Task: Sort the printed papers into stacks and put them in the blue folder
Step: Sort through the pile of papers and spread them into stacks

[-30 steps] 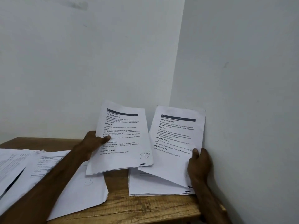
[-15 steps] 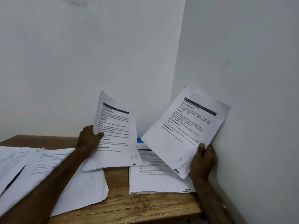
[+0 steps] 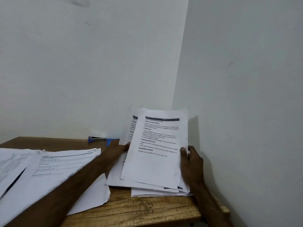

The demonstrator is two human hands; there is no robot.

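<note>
A printed sheet (image 3: pixel 157 154) headed by a dark bar is tilted up near the room corner, and my right hand (image 3: pixel 191 166) grips its right edge. Behind it a second printed sheet (image 3: pixel 132 128) peeks out on the left, where my left hand (image 3: pixel 117 149) holds it, fingers partly hidden by the paper. Both sheets hover over a stack of papers (image 3: pixel 157 191) lying on the wooden table (image 3: pixel 147 210). A corner of the blue folder (image 3: pixel 110 141) shows behind my left hand, mostly hidden.
More printed papers (image 3: pixel 54 167) are spread over the table's left half under my left forearm. A blue stapler (image 3: pixel 96 139) lies by the back wall. White walls meet in a corner right behind the stack. The table's front edge is close.
The two sheets, held apart before, have come together: the right sheet now lies in front of the left one, above the right stack. The stapler and folder corner have become visible.
</note>
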